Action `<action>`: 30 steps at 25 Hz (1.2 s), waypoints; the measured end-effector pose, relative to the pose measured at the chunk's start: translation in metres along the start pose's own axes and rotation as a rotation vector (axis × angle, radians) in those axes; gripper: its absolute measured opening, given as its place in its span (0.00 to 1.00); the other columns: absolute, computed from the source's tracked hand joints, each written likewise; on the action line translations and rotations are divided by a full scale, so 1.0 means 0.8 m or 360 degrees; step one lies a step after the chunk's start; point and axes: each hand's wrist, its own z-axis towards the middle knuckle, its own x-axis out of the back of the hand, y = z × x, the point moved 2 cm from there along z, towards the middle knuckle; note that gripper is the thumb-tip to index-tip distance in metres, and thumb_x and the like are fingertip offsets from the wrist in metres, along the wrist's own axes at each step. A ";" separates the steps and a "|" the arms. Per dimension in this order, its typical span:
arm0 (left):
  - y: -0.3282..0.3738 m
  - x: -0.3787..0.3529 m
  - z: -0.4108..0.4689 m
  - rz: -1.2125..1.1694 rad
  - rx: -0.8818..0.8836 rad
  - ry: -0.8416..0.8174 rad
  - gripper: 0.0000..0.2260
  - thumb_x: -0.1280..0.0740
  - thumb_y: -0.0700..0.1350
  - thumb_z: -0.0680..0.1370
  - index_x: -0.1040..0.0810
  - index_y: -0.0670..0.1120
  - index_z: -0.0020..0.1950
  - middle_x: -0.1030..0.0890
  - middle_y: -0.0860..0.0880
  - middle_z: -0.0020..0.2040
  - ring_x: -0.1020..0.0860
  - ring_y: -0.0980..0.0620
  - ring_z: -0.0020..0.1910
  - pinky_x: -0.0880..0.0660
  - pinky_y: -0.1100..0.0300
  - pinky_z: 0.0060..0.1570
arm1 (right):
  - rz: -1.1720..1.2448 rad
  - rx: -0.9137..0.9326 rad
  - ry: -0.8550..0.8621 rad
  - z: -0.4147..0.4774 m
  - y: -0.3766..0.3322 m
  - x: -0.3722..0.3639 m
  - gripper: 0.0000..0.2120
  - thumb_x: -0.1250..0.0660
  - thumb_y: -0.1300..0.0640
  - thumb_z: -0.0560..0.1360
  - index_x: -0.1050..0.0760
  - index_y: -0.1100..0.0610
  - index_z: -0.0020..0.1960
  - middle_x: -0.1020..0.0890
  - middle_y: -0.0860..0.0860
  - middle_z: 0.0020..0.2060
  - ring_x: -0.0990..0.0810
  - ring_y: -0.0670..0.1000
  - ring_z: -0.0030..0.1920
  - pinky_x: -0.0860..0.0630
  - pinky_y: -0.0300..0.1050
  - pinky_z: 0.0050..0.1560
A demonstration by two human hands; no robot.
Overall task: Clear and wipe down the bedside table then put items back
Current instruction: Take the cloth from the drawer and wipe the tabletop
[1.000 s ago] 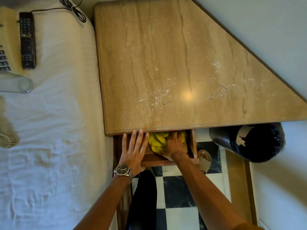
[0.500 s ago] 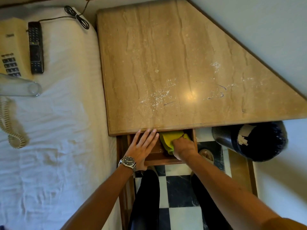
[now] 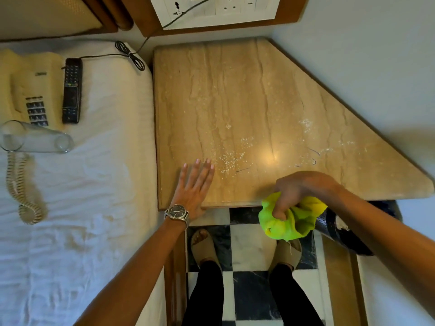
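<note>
With the right grip (image 3: 300,192), clutches a bunched yellow-green cloth (image 3: 286,223), fingers curled round its upper folds. Holds it in the air at the near edge of the bench (image 3: 235,90), above the black-and-white checkered floor (image 3: 249,234).

With the left grip (image 3: 195,187), rests palm down on the near left corner of the bench, fingers straight and slightly spread, grasping nothing. Wears a wristwatch (image 3: 177,211) just behind, at the bench edge.

Just right of the left fingertips, white specks (image 3: 231,158) scattered over the marbled top. Farther right, thin dark scribbles (image 3: 314,156) and more pale specks.

Under the right forearm, a black perforated cylinder (image 3: 339,228) beside the bench's right end. Below, two feet in tan sandals (image 3: 203,242) on the floor.

Left of the bench, on the white bed (image 3: 94,184): a cream telephone (image 3: 26,85) with coiled cord (image 3: 21,191), a black remote (image 3: 72,90) just beside it, a clear glass (image 3: 35,140) on its side by the telephone's near end.

On the wall behind, a socket panel (image 3: 216,8), with a black cable (image 3: 129,55) running down to the bed.
</note>
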 end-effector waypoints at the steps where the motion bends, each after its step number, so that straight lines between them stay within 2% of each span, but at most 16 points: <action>1: -0.009 0.000 -0.002 -0.0065 -0.0048 -0.0062 0.71 0.22 0.67 0.57 0.63 0.39 0.81 0.47 0.38 0.81 0.56 0.35 0.79 0.46 0.32 0.74 | 0.0227 0.0066 0.0054 -0.008 0.009 0.006 0.18 0.24 0.46 0.59 0.16 0.51 0.47 0.14 0.49 0.43 0.15 0.53 0.46 0.20 0.46 0.44; 3: -0.026 0.004 -0.007 -0.0219 -0.0130 -0.0112 0.72 0.32 0.80 0.56 0.63 0.40 0.81 0.55 0.37 0.81 0.56 0.34 0.80 0.52 0.33 0.76 | 0.0771 0.0258 0.0187 -0.024 0.027 0.022 0.11 0.25 0.51 0.60 0.16 0.51 0.42 0.13 0.50 0.41 0.14 0.53 0.44 0.18 0.46 0.42; 4: -0.036 0.007 -0.005 -0.0342 -0.0082 -0.0113 0.70 0.38 0.84 0.57 0.62 0.41 0.81 0.56 0.38 0.82 0.56 0.35 0.80 0.55 0.36 0.77 | 0.0995 0.0330 0.0304 -0.031 0.038 0.031 0.10 0.25 0.51 0.60 0.15 0.51 0.41 0.13 0.51 0.39 0.14 0.52 0.42 0.18 0.44 0.39; 5: -0.052 0.010 0.001 -0.0473 0.0048 -0.0101 0.67 0.43 0.84 0.60 0.62 0.41 0.82 0.57 0.39 0.82 0.57 0.38 0.81 0.57 0.39 0.78 | 0.1175 0.0373 0.0459 -0.036 0.047 0.043 0.10 0.25 0.51 0.60 0.15 0.50 0.41 0.13 0.51 0.38 0.13 0.52 0.40 0.19 0.42 0.37; 7: -0.093 0.015 0.021 -0.0593 0.0394 -0.0012 0.53 0.46 0.77 0.72 0.62 0.44 0.81 0.57 0.41 0.82 0.57 0.42 0.81 0.55 0.43 0.78 | 0.1427 0.0405 0.0848 -0.035 0.063 0.073 0.14 0.23 0.51 0.63 0.17 0.50 0.48 0.13 0.52 0.41 0.13 0.53 0.42 0.20 0.42 0.38; 8: -0.116 0.016 0.033 -0.0595 0.0522 0.0018 0.47 0.47 0.72 0.76 0.61 0.44 0.82 0.54 0.40 0.82 0.55 0.42 0.81 0.52 0.42 0.78 | 0.1473 0.0386 0.1076 -0.029 0.068 0.090 0.16 0.23 0.51 0.66 0.21 0.50 0.52 0.14 0.52 0.42 0.14 0.55 0.44 0.20 0.44 0.39; 10: -0.160 0.018 0.058 -0.0520 0.0615 -0.0080 0.42 0.48 0.67 0.79 0.55 0.39 0.81 0.50 0.37 0.81 0.50 0.38 0.80 0.48 0.43 0.78 | 0.1494 0.0283 0.1520 -0.017 0.068 0.130 0.24 0.25 0.50 0.70 0.32 0.49 0.60 0.16 0.52 0.45 0.17 0.54 0.45 0.20 0.49 0.44; 12: -0.186 0.018 0.080 -0.0327 0.0509 -0.0285 0.41 0.51 0.66 0.80 0.51 0.37 0.81 0.48 0.36 0.81 0.48 0.38 0.80 0.47 0.45 0.79 | 0.1448 0.0273 0.1928 -0.009 0.061 0.169 0.29 0.27 0.50 0.71 0.38 0.51 0.67 0.19 0.56 0.53 0.19 0.58 0.50 0.22 0.53 0.53; 14: -0.201 0.013 0.101 -0.0153 0.0355 -0.0418 0.39 0.56 0.66 0.80 0.50 0.38 0.81 0.47 0.37 0.81 0.47 0.39 0.80 0.49 0.45 0.79 | 0.1278 0.0349 0.2187 0.005 0.051 0.212 0.36 0.29 0.51 0.72 0.41 0.55 0.74 0.25 0.60 0.64 0.24 0.61 0.62 0.26 0.55 0.65; 15: -0.206 0.010 0.110 -0.0102 0.0316 -0.0452 0.39 0.58 0.66 0.81 0.51 0.38 0.81 0.48 0.37 0.81 0.47 0.40 0.80 0.50 0.46 0.79 | 0.1211 0.0376 0.2211 0.013 0.045 0.233 0.40 0.29 0.52 0.72 0.45 0.55 0.78 0.31 0.61 0.70 0.28 0.61 0.67 0.30 0.54 0.69; 17: -0.212 0.004 0.122 -0.0030 0.0295 -0.0467 0.39 0.60 0.65 0.80 0.54 0.37 0.81 0.51 0.36 0.81 0.49 0.40 0.81 0.51 0.46 0.79 | 0.1079 0.0390 0.2168 0.032 0.031 0.273 0.42 0.30 0.53 0.74 0.50 0.52 0.80 0.37 0.62 0.73 0.31 0.63 0.70 0.32 0.52 0.69; 21: -0.213 -0.014 0.125 0.0014 0.0264 -0.0294 0.40 0.62 0.65 0.81 0.55 0.34 0.80 0.53 0.33 0.80 0.51 0.37 0.81 0.51 0.44 0.79 | 0.0569 0.0254 0.2179 0.083 0.012 0.332 0.27 0.35 0.48 0.75 0.33 0.57 0.71 0.35 0.62 0.70 0.28 0.65 0.66 0.30 0.52 0.66; 25: -0.214 -0.024 0.129 -0.0068 0.0255 -0.0140 0.39 0.55 0.63 0.82 0.52 0.34 0.80 0.52 0.32 0.80 0.51 0.36 0.80 0.51 0.43 0.79 | 0.0047 -0.0050 0.2207 0.130 -0.004 0.356 0.33 0.42 0.38 0.77 0.34 0.62 0.72 0.35 0.64 0.72 0.35 0.68 0.70 0.38 0.59 0.73; 27: -0.214 -0.029 0.129 -0.0081 0.0235 -0.0112 0.38 0.54 0.63 0.83 0.52 0.34 0.81 0.52 0.32 0.80 0.52 0.35 0.80 0.50 0.42 0.78 | 0.0004 -0.0083 0.2234 0.147 -0.012 0.363 0.35 0.46 0.38 0.79 0.36 0.65 0.74 0.35 0.65 0.73 0.38 0.67 0.74 0.44 0.59 0.77; 30: -0.216 -0.032 0.131 -0.0109 0.0224 -0.0082 0.38 0.53 0.63 0.83 0.52 0.34 0.81 0.52 0.32 0.80 0.53 0.35 0.80 0.49 0.41 0.78 | 0.0281 -0.0157 0.2278 0.164 -0.031 0.368 0.35 0.50 0.41 0.81 0.40 0.67 0.76 0.37 0.65 0.75 0.39 0.63 0.77 0.46 0.54 0.79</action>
